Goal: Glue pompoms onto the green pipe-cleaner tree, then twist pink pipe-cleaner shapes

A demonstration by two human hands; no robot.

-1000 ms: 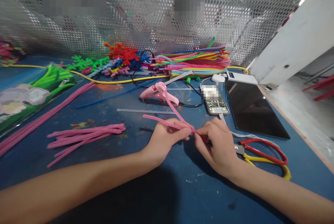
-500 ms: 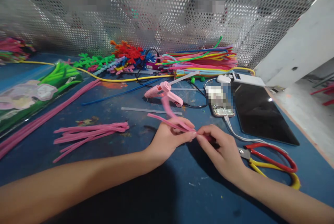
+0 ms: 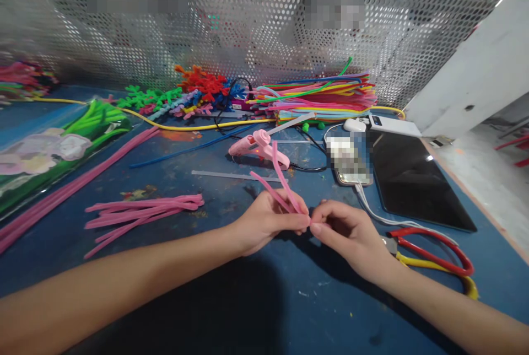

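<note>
Closest in, both forearms are reaching over the blue worktop [image 3: 264, 300] so the hands meet at its middle. The left hand [image 3: 268, 220] is pinching a pink pipe cleaner [image 3: 281, 187] between thumb and fingers, its grip clamped on the base where the two strands come together; the free ends are sticking up and away from the palm, probably so the stems stay clear of the fingers. The right hand [image 3: 351, 234] is pressing its thumb and forefinger together at that same point, tip to tip with the left, apparently nipping the end of the pipe cleaner, though the contact itself is partly hidden.

Just beside the right wrist, red and yellow scissors [image 3: 430, 258] are lying flat, within easy reach. To the left, a bundle of cut pink pieces [image 3: 144, 211] is lying apart from the hands.

Further out, a pink glue gun [image 3: 258, 148] is resting on its side, with a phone [image 3: 351, 170] and a dark tablet [image 3: 413, 178] to the right. At the back, against the perforated metal wall [image 3: 256, 24], a stack of coloured pipe cleaners [image 3: 322, 98] is lying.
</note>
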